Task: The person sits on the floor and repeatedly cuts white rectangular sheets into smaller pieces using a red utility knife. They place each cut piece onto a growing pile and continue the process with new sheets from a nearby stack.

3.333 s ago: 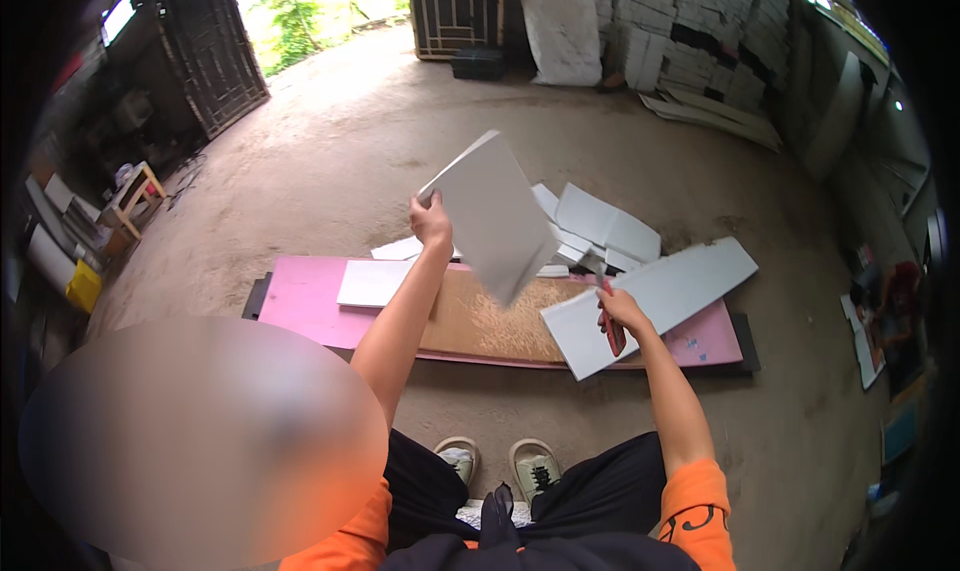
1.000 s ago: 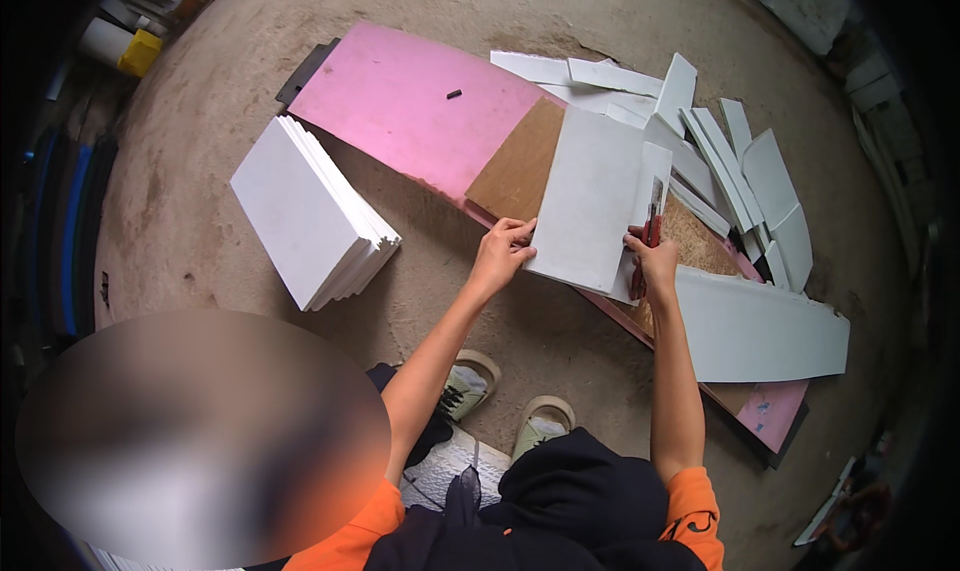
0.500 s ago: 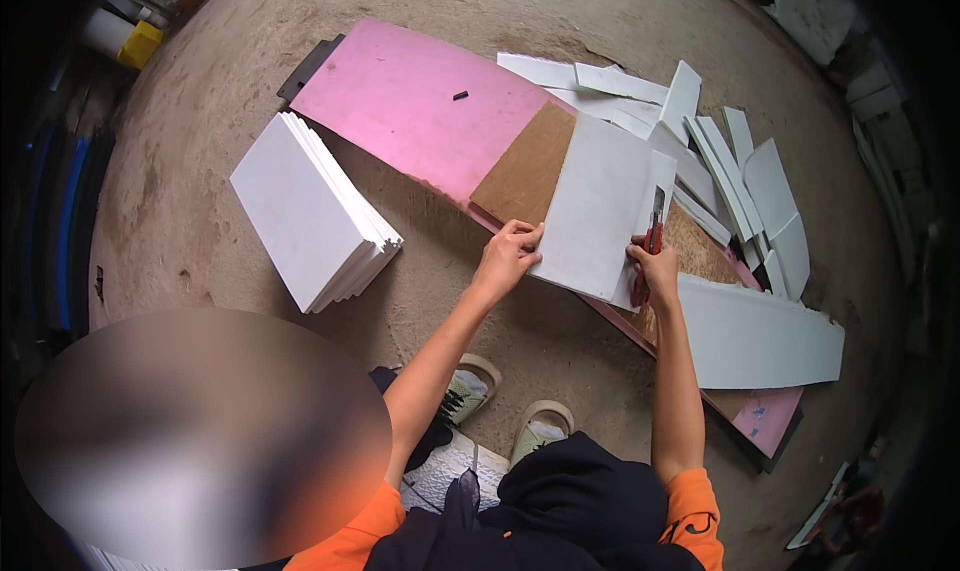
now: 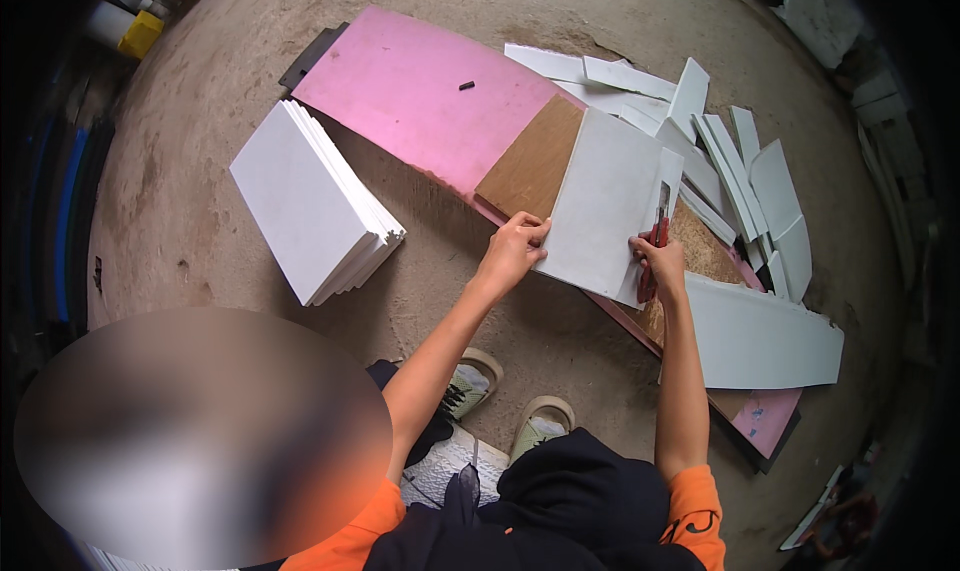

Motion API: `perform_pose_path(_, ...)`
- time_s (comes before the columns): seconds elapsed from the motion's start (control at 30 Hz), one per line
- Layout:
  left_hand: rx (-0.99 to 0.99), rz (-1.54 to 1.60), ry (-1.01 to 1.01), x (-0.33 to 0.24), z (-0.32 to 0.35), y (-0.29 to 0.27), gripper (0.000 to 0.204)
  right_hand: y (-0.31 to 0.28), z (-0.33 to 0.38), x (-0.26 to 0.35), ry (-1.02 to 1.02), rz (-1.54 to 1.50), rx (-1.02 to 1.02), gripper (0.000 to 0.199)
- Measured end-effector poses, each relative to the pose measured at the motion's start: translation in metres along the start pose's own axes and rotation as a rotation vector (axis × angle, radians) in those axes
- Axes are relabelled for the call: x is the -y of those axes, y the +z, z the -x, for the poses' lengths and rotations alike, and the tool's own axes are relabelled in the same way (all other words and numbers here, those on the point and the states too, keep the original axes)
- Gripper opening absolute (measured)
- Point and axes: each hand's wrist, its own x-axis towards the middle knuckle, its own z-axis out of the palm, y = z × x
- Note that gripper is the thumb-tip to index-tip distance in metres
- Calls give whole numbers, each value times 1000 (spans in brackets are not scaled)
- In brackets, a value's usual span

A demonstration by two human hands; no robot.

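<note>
A flat white board (image 4: 606,199) lies on a brown wooden sheet (image 4: 532,159) on top of the long pink panel (image 4: 410,96). At its near left corner my left hand (image 4: 515,254) pinches the edge, thumb and fingers closed on it. My right hand (image 4: 664,265) is wrapped round a red box cutter (image 4: 657,233), its blade end pointing away from me, over the board's right side. Some fingertips of that hand also rest by the board's right edge. A narrow white strip (image 4: 670,166) shows along that edge. The blade's tip is too small to make out.
A stack of white boards (image 4: 305,206) stands on the floor to the left. White offcuts (image 4: 735,176) lie heaped beyond the panel at the right. A larger white piece (image 4: 755,336) lies nearer me. A small black object (image 4: 467,86) rests on the pink panel.
The whole scene has shifted slightly in view. Both hands keep their places at the board, the left still pinching its corner and the right still holding the box cutter.
</note>
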Motion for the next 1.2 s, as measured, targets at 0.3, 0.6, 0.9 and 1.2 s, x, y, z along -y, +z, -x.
perform_pose_path(0.3, 7, 67, -32, 9, -2, 2, 49, 3, -2, 5, 33, -12, -6, 20)
perform_pose_path(0.6, -3, 56, -46, 12, -5, 5, 52, 4, -8, 2, 18, -34, 3, 18)
perform_pose_path(0.9, -161, -322, -22, -16, -42, 24, 75, 10, -11, 5, 29, -47, -59, 47)
perform_pose_path(1.2, -56, -275, -169, -20, -47, 27, 74, 10, -12, 16, -8, -151, -67, 49)
